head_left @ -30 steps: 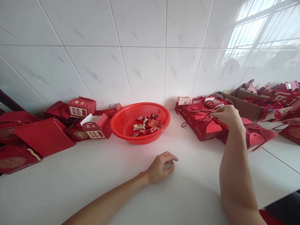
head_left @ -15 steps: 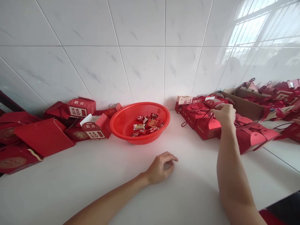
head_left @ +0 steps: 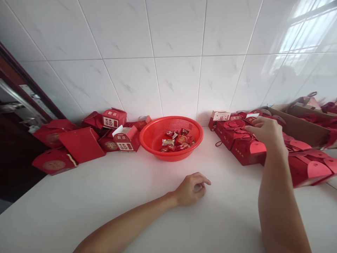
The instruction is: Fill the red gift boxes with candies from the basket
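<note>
My left hand (head_left: 191,189) rests on the white tabletop, its fingers loosely curled and apart with nothing between them. Over on the right, my right hand (head_left: 267,131) is above a row of closed red gift boxes (head_left: 244,151). Its thumb and forefinger come together at a thin dark red cord (head_left: 240,133) on top of a box; the other fingers are partly hidden. Between the hands and the wall stands a red plastic basket (head_left: 147,149), which holds several wrapped sweets (head_left: 181,139), mostly red.
Several red boxes (head_left: 81,144) are piled at the left, one of them open-topped (head_left: 126,138). A brown cardboard carton (head_left: 302,123) with red items sits at the far right. White tiles (head_left: 176,84) line the back, and a dark door (head_left: 15,123) is beyond the table's left edge.
The view has swung left, so everything appears further right and the door has come into sight. Both hands keep about the same place relative to the table and boxes.
</note>
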`<action>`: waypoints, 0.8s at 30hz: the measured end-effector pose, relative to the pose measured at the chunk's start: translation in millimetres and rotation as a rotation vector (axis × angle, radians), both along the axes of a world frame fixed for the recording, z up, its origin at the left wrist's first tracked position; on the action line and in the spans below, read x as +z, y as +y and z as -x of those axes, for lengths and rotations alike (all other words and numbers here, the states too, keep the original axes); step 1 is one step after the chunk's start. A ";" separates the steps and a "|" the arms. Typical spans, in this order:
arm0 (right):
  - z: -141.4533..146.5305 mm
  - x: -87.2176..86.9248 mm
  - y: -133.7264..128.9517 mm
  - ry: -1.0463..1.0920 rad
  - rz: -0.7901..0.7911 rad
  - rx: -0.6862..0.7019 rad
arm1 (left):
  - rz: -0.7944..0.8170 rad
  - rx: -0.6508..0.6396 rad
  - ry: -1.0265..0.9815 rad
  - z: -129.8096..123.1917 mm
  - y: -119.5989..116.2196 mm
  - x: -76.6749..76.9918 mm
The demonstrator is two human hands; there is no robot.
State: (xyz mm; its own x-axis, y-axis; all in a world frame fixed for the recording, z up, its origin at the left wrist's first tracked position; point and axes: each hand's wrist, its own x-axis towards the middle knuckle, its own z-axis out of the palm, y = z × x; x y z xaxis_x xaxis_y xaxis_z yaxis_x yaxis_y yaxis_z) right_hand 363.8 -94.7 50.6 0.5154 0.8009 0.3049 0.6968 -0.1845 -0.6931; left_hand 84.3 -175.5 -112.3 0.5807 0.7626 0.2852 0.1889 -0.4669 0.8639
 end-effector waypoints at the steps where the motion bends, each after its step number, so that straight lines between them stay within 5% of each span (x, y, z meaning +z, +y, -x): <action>1: 5.9 4.0 -3.3 0.000 -0.023 0.056 | -0.002 0.001 0.006 0.1 -0.1 0.0; 5: 43.5 20.6 -19.4 0.019 -0.069 0.456 | -0.050 -0.006 0.010 3.9 -2.7 9.1; 7: 69.2 22.8 -27.1 0.009 -0.026 0.768 | -0.109 -0.039 -0.002 10.8 -4.0 22.3; 12: 136.9 -15.3 -43.4 -0.031 0.312 1.552 | -0.137 0.032 -0.066 55.3 1.0 68.8; 14: 158.1 -44.3 -50.4 0.124 0.318 1.501 | -0.120 0.068 -0.050 81.8 5.3 82.7; 18: 185.1 -104.5 -67.3 0.400 0.345 1.477 | -0.219 0.368 -0.042 136.4 15.5 98.3; 24: 204.6 -165.8 -89.0 0.347 0.262 1.506 | -0.328 1.100 -0.130 217.3 44.2 127.3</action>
